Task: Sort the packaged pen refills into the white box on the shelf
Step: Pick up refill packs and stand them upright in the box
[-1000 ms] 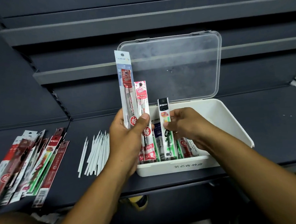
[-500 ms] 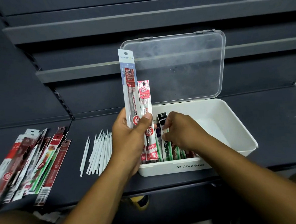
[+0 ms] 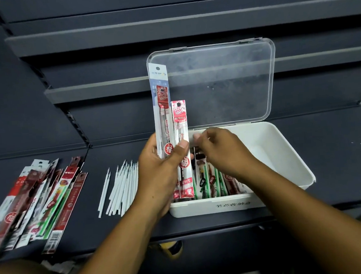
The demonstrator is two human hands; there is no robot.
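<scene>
My left hand grips two packaged pen refills upright at the white box's left end: a tall blue-topped pack and a shorter red pack. The white box stands on the dark shelf, its clear lid raised behind. Several packaged refills lie side by side in the box's left half. My right hand hovers over them, holding nothing. Its fingers are loosely curled, with the tips just right of the short pack.
A pile of several packaged refills lies on the shelf at far left. Several loose white refill sticks lie between that pile and the box. Dark shelf tiers rise behind. The box's right half shows bare white floor.
My right hand lowered the green-striped pack into the box, let it go and rose toward the short red pack. My left hand kept its two packs upright.
</scene>
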